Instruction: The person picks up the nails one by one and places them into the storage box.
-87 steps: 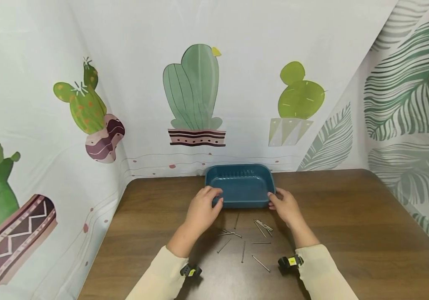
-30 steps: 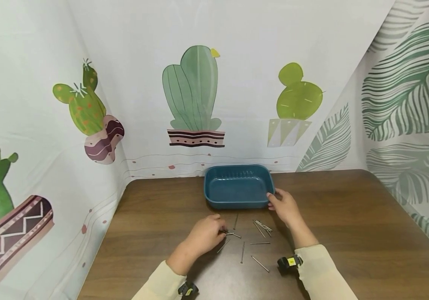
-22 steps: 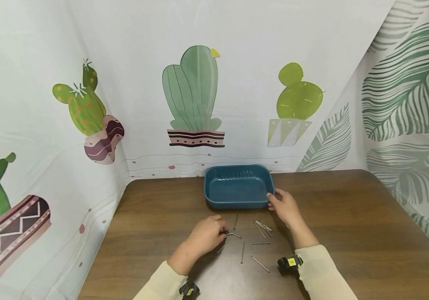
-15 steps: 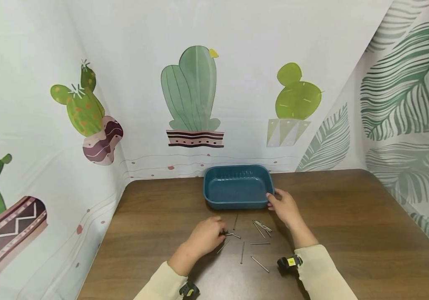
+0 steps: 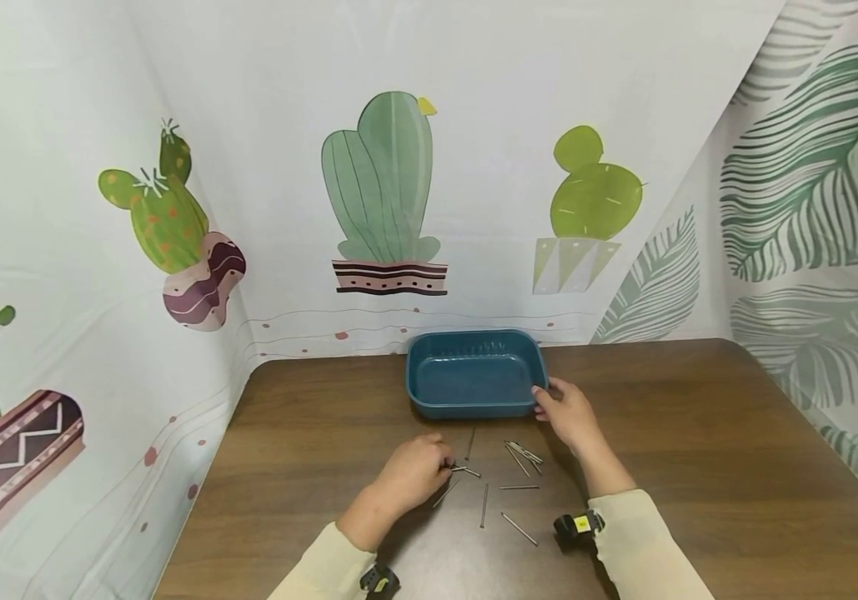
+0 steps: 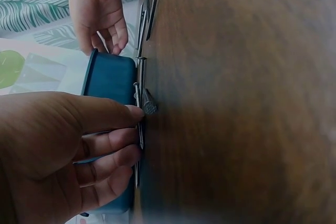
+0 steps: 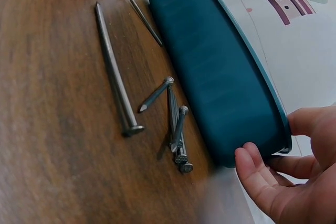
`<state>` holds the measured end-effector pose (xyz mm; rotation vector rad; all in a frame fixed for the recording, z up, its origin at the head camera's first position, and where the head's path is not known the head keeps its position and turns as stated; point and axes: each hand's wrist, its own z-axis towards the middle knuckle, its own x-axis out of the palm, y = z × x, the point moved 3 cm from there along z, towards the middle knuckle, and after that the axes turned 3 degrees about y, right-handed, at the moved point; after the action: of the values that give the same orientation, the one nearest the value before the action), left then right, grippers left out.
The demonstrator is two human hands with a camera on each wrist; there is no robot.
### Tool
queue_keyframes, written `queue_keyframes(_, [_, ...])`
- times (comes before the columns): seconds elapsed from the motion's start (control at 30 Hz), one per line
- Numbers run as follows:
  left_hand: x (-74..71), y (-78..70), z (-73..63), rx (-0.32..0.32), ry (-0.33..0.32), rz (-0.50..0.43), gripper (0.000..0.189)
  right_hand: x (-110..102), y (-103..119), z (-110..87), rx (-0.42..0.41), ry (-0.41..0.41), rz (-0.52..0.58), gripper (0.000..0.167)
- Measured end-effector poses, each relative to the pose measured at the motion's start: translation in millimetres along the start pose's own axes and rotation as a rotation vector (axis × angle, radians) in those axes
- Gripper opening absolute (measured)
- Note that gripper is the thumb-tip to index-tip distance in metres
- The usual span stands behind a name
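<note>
A deep teal rectangular tray stands at the back of the table, its inside bare. My right hand holds its front right corner; in the right wrist view the thumb lies at the rim and the fingers reach the wall. At the left of the scattered nails, my left hand is low over the table with thumb and fingertips pinching a nail. Another nail points its head at the left wrist camera, right by the thumb. Part of the pinched nail is hidden behind the fingers.
A small pile of nails lies before the tray's right half. Single nails are spread nearer the front, on the brown wooden table. A cactus-printed cloth hangs right behind the table's back edge.
My left hand has left the tray's front left corner and come down toward me to the nails; over the last second it has stayed there. The right hand keeps its hold on the tray.
</note>
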<state>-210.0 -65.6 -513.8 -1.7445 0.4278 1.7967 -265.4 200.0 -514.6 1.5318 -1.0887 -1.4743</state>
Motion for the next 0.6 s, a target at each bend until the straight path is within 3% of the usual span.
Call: queue_keyframes(0.6, [3.2,-1.6,-1.0,0.018,-0.045,0.027,0.011,-0.2,0.6,-1.2,0.001,-0.002,-0.007,0.052])
